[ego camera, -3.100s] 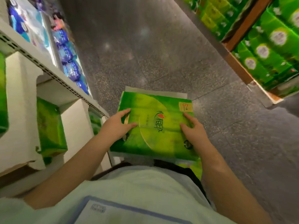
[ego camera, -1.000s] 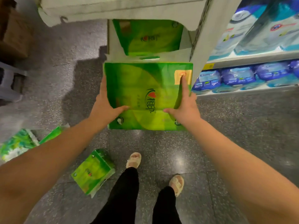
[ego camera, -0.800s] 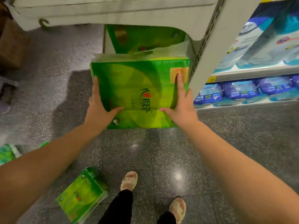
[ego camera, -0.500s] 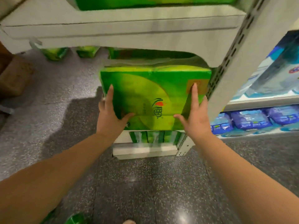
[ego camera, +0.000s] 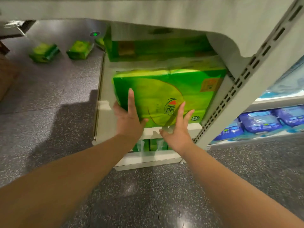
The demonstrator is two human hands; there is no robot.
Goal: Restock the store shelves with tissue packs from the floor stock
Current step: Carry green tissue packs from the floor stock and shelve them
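The large plastic-wrapped tissue pack (ego camera: 166,96) at the centre of the frame is bright green with a paler yellow-green leaf shape, a small red heart above dark lettering, and an orange square label near its upper right corner. The metal shelf unit (ego camera: 243,102) around it is pale grey-white with a row of dark slots down its upright, and the speckled stone floor (ego camera: 49,89) is dark grey flecked with white. Two small green tissue packs (ego camera: 44,52) lie at the upper left, and blue-and-white soft packages (ego camera: 259,122) fill the right edge.
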